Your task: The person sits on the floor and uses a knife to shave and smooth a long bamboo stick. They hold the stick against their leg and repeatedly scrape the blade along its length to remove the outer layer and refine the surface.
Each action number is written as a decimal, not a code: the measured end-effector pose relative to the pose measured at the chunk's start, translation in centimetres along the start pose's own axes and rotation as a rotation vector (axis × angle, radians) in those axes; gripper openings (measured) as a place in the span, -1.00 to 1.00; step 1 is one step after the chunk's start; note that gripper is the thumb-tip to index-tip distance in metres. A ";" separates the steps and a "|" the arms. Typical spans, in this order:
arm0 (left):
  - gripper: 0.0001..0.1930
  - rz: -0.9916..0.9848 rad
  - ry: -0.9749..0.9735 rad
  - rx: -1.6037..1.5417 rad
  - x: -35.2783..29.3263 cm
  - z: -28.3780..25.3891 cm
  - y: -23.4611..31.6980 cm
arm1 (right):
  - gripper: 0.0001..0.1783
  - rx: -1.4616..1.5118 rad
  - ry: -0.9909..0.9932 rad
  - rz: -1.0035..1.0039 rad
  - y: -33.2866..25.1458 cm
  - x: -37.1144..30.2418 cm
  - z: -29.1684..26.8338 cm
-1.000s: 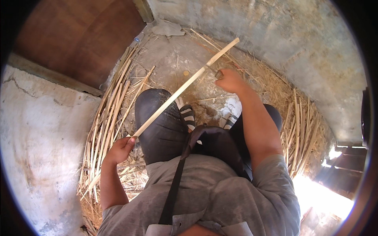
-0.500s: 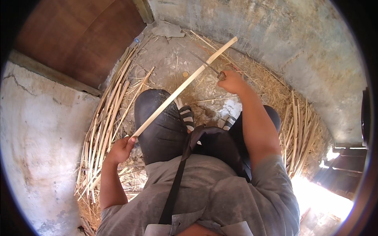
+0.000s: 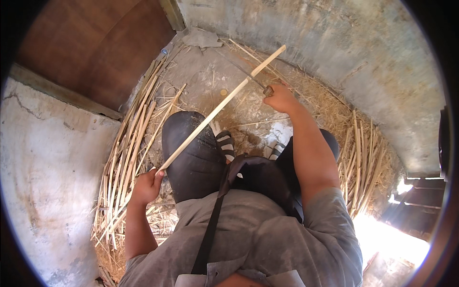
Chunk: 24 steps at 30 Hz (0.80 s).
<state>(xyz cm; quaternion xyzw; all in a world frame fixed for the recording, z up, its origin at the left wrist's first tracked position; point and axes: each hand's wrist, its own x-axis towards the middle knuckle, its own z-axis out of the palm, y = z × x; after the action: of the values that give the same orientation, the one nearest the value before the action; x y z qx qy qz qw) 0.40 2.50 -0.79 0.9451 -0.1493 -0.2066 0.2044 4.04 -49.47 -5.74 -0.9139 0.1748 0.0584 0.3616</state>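
A long pale wooden strip (image 3: 210, 116) slants from my left side up to the far right, passing over my left knee. Its near end is pinched in my left hand (image 3: 146, 184), thumb on top. My right hand (image 3: 281, 99) is closed round the short handle of a knife (image 3: 252, 77). The thin dark blade crosses the strip near its far end and points to the far left. Blade and strip appear to touch, though the exact contact is too small to tell.
Long split strips (image 3: 128, 148) lie heaped along the left wall, and another bundle (image 3: 359, 162) lies on the right. Straw-like shavings (image 3: 318, 98) cover the floor by the far wall (image 3: 325, 43). A grey flat stone (image 3: 202, 38) sits in the far corner beside a brown panel (image 3: 103, 43).
My left hand has shifted slightly nearer to me with the strip's end. The knife and my right hand have barely moved.
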 end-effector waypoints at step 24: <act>-0.48 0.037 0.055 0.073 -0.6 -0.4 0.0 | -0.58 -0.403 -0.199 -0.325 -7.7 -4.8 1.8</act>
<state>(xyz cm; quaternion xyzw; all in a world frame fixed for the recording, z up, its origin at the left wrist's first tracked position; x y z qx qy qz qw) 0.03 2.86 -0.25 0.9543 -0.1685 -0.1712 0.1776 2.44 -41.67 -1.00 -0.9732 -0.0256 0.1230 0.1924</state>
